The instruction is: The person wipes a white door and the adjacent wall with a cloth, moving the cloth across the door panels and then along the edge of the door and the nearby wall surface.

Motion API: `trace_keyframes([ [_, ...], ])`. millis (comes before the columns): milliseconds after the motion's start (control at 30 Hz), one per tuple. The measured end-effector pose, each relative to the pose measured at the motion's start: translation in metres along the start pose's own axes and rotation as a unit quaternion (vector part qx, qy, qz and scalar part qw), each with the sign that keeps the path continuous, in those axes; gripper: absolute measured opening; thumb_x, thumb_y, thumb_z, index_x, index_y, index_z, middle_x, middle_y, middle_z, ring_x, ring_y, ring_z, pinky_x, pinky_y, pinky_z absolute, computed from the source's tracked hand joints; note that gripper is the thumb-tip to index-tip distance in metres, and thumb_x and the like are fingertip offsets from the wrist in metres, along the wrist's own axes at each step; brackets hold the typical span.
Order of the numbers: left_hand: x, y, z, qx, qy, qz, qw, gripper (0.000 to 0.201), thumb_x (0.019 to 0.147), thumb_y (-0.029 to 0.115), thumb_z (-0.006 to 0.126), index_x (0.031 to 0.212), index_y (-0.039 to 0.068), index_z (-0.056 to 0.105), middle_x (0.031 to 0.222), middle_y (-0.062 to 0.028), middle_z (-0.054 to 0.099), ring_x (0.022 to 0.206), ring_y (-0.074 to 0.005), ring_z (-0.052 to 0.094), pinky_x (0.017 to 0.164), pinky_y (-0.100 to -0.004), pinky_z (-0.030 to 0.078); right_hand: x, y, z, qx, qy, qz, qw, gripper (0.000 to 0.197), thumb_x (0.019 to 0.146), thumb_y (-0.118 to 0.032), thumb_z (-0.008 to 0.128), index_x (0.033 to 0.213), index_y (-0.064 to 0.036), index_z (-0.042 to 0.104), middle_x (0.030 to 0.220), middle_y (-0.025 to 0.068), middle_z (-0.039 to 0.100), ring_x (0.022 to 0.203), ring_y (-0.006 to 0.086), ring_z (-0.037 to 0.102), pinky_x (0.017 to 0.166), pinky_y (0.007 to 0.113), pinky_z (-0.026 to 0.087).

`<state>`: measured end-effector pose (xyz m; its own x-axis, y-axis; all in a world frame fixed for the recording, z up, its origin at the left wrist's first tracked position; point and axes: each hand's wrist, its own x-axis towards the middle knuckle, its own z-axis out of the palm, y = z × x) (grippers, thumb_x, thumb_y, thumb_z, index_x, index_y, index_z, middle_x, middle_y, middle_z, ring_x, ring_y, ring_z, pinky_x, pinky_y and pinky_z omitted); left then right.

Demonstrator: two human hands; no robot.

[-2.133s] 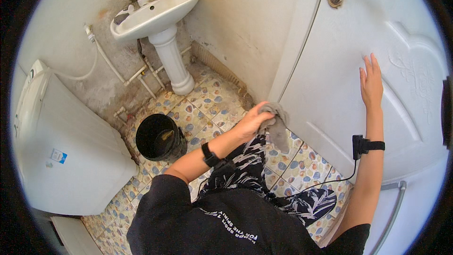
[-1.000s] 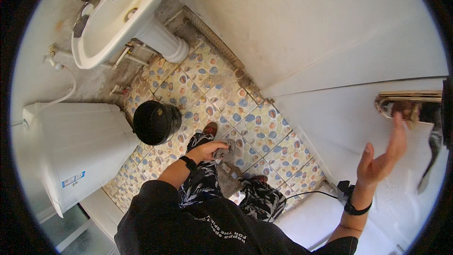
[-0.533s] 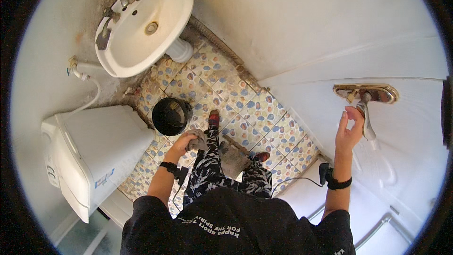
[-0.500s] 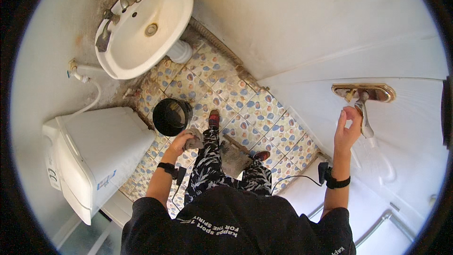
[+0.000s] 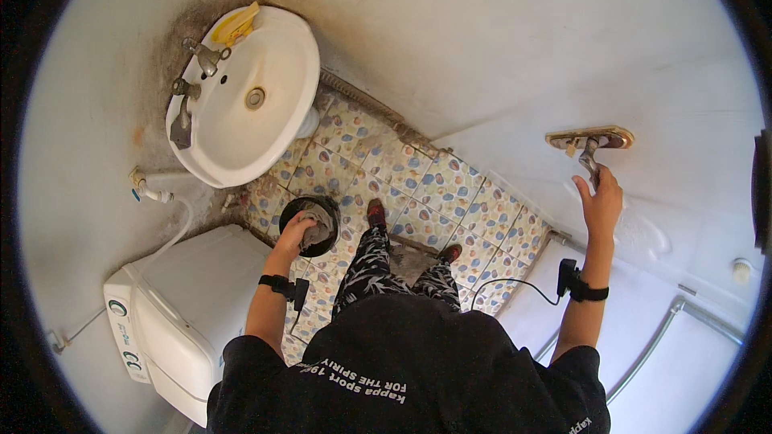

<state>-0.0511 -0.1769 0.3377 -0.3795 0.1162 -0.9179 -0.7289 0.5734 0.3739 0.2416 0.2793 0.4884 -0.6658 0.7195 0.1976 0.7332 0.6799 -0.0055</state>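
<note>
A crumpled grey-brown cloth (image 5: 321,222) is in my left hand (image 5: 294,233), held over the mouth of a round black bucket (image 5: 324,249) on the tiled floor. Part of the bucket's inside is hidden by cloth and hand. My right hand (image 5: 603,202) reaches to the metal lever door handle (image 5: 590,159) on its gold-coloured plate. The fingers close round the lower part of the lever, with the thumb standing off to its left.
A white washbasin (image 5: 273,124) with taps and a yellow object (image 5: 236,26) stands at the far left. Nearer on the left is a white washing machine (image 5: 213,273). A grey mat (image 5: 412,261) lies between my feet on patterned tiles (image 5: 422,185). A metal rail (image 5: 667,329) is at the right.
The cloth in my left hand has gone from beside the bucket to over its mouth. My right hand has shifted round the handle's lever. The whole view has tilted slightly.
</note>
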Motion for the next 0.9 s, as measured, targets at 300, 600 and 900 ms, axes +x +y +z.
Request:
trace_keyframes([
  [300, -0.020, 0.000, 0.041, 0.059, -0.035, 0.017, 0.997, 0.072, 0.079, 0.023, 0.060, 0.139, 0.004, 0.025, 0.137, -0.0157, 0.036, 0.124, -0.0277, 0.034, 0.100, -0.0416, 0.026, 0.013, 0.009, 0.015, 0.024, -0.020, 0.022, 0.999, 0.035, 0.079, -0.040, 0.061, 0.074, -0.0055, 0.056, 0.061, 0.0119, 0.058, 0.055, 0.0307, 0.057, 0.049, 0.038, 0.043],
  [600, -0.011, 0.003, 0.067, 0.070, -0.061, 0.068, 0.993, 0.079, 0.077, 0.026, 0.059, 0.142, 0.007, 0.018, 0.145, -0.0176, 0.021, 0.133, -0.0309, 0.019, 0.105, -0.0465, 0.017, 0.017, 0.012, 0.019, -0.012, 0.071, -0.054, 0.996, 0.028, 0.072, -0.032, 0.065, 0.064, -0.0075, 0.056, 0.062, 0.0097, 0.059, 0.057, 0.0273, 0.058, 0.048, 0.039, 0.042],
  [900, -0.018, 0.087, 0.074, 0.156, -0.127, 0.066, 0.977, 0.069, 0.077, 0.015, 0.059, 0.138, 0.004, 0.027, 0.129, -0.0165, 0.043, 0.118, -0.0250, 0.041, 0.096, -0.0345, 0.033, 0.007, 0.003, 0.078, 0.144, 0.157, 0.112, 0.971, 0.017, 0.067, -0.020, 0.062, 0.063, -0.0067, 0.053, 0.060, 0.0130, 0.054, 0.057, 0.0319, 0.054, 0.050, 0.040, 0.041],
])
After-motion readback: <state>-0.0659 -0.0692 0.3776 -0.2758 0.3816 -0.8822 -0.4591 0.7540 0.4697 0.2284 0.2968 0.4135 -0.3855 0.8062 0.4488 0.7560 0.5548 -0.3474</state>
